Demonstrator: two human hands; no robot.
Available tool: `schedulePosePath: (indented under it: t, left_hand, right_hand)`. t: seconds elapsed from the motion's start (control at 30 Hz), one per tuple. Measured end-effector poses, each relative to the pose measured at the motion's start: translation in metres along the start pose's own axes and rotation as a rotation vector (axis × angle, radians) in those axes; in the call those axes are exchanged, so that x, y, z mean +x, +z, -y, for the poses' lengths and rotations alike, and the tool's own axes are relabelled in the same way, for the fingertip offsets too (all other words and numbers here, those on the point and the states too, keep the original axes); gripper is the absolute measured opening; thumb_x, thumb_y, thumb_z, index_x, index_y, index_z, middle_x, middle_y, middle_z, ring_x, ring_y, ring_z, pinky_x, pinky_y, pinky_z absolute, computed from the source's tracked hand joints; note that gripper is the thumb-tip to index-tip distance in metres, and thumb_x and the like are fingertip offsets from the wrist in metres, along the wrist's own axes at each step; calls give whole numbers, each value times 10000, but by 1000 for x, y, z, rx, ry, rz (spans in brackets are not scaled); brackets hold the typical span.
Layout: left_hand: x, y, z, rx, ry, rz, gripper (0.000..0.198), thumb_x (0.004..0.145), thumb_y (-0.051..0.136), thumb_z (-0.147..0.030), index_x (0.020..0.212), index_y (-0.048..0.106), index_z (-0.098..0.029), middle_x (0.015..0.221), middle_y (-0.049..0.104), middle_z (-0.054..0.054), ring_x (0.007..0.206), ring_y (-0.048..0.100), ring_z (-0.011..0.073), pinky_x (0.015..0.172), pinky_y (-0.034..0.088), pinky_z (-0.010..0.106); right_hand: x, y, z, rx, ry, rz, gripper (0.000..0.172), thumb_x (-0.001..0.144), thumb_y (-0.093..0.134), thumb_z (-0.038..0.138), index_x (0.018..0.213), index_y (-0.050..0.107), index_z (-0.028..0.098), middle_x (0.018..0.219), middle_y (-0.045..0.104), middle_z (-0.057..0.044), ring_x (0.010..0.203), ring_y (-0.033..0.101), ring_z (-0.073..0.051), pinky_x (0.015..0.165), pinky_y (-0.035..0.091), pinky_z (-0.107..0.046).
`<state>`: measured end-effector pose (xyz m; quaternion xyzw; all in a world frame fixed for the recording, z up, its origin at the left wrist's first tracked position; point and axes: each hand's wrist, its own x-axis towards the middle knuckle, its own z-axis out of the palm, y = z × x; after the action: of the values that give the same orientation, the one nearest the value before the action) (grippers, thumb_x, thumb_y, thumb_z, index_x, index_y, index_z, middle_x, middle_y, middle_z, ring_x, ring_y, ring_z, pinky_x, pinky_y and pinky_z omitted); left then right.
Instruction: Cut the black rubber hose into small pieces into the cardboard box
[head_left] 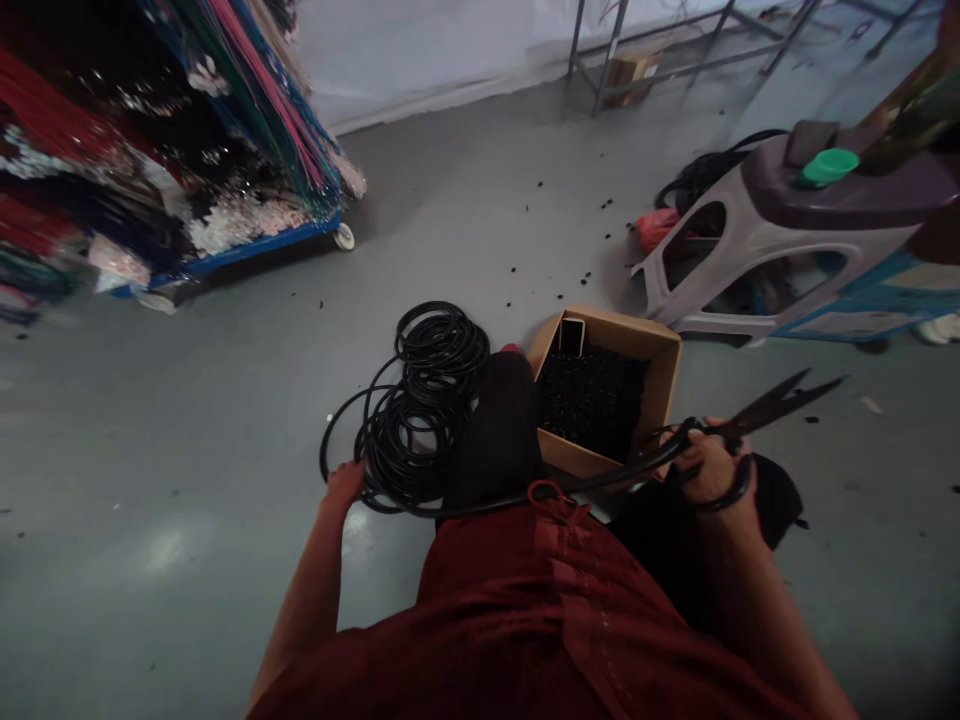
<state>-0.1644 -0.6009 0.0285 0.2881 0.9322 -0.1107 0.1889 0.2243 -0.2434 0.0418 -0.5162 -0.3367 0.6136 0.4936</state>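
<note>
Reading the head feed from my station. Person sits low on the floor [142,440], red shirt [570,610] filling the lower frame.

Left hand [345,485]: fingers curled over the near edge of a coil of black cord [416,420], lying against the strands. Cannot tell if it grips or only rests.

Right hand [709,472]: closed round the handles of long shears [769,410], blades slightly parted, long axis running up and to the right, away from the body. A single cord strand [600,478] appears to run from the coil across the lap toward the shears; its end is hidden behind the hand.

Key relation: the coil lies on the person's left, touching the left hand and well apart from the right, with a dark knee [495,430] between them.

Cardboard box [664,385], just past the shears, is full of short black pieces [592,400]. More pieces [555,215] are scattered on the floor beyond. Upturned plastic stool [780,235] at far right; laden blue cart [247,250] at far left.
</note>
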Motion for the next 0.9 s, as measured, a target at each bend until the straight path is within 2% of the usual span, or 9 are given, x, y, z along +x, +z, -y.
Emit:
schedulePosePath:
  t: [0.13, 0.23, 0.3, 0.37, 0.47, 0.57, 0.7, 0.83, 0.9]
  left_hand:
    - [-4, -13, -51, -61, 187, 27, 288, 893, 445, -140, 1095, 650, -138, 1026, 707, 145, 1019, 649, 238, 912, 482, 363]
    - [-9, -40, -127, -167, 423, -47, 405, 984, 331, -260, 1339, 509, -184, 1293, 613, 109, 1216, 548, 185, 1060, 391, 332]
    - [-21, -56, -188, -535, 658, -76, 402, 971, 392, -323, 1318, 535, -177, 1252, 639, 109, 1176, 575, 197, 1049, 411, 348]
    - [-37, -63, -244, -813, 831, 75, 403, 942, 463, -350, 1312, 537, -208, 1196, 665, 91, 1089, 625, 191, 991, 462, 348]
    - [-56, -60, -301, -995, 839, 284, 560, 800, 677, -350, 1311, 502, -203, 1102, 677, 89, 920, 665, 189, 853, 523, 341]
    - [-65, -49, -328, -1017, 784, 345, 602, 710, 751, -265, 1253, 503, -194, 1018, 663, 60, 779, 638, 149, 763, 518, 308]
    - [-73, -40, -338, -983, 831, 358, 314, 797, 624, -183, 1107, 572, -189, 964, 655, 40, 803, 617, 142, 787, 498, 292]
    - [-62, -44, -336, -830, 917, 210, 294, 868, 490, -148, 1133, 609, -193, 1089, 632, 74, 992, 607, 183, 893, 476, 318]
    - [-48, -53, -332, -728, 932, 119, 328, 894, 449, -160, 1180, 607, -180, 1107, 614, 91, 965, 612, 183, 877, 479, 317]
  right_hand:
    - [-29, 21, -19, -84, 31, 101, 498, 579, 742, 289, 1001, 485, 235, 748, 621, 34, 638, 658, -165, 530, 534, -278]
    - [-49, 32, -21, -160, 43, 187, 492, 637, 731, 370, 1025, 451, 253, 780, 601, 50, 637, 648, -149, 586, 546, -303]
    - [-57, 36, -17, -200, 7, 264, 447, 718, 680, 397, 1068, 436, 265, 841, 597, 36, 701, 654, -153, 668, 557, -334]
    - [-61, 37, -12, -257, -36, 311, 418, 764, 637, 406, 1096, 425, 265, 885, 590, 13, 758, 650, -167, 708, 551, -345]
    - [-58, 33, -5, -327, -122, 278, 385, 789, 606, 389, 1108, 429, 264, 927, 576, -6, 770, 621, -168, 741, 538, -350]
    - [-54, 26, -4, -377, -209, 221, 322, 791, 577, 356, 1071, 454, 255, 909, 550, -5, 753, 587, -162, 745, 520, -342]
    - [-52, 16, -10, -467, -226, 170, 293, 784, 546, 334, 1053, 472, 245, 860, 548, -1, 733, 554, -155, 716, 496, -315]
    - [-49, 5, -20, -415, -191, 198, 341, 788, 556, 351, 1094, 462, 233, 896, 588, -11, 746, 577, -158, 721, 483, -314]
    - [-46, -2, -25, -425, -175, 231, 354, 792, 562, 346, 1112, 471, 226, 894, 610, -16, 752, 589, -162, 732, 479, -317]
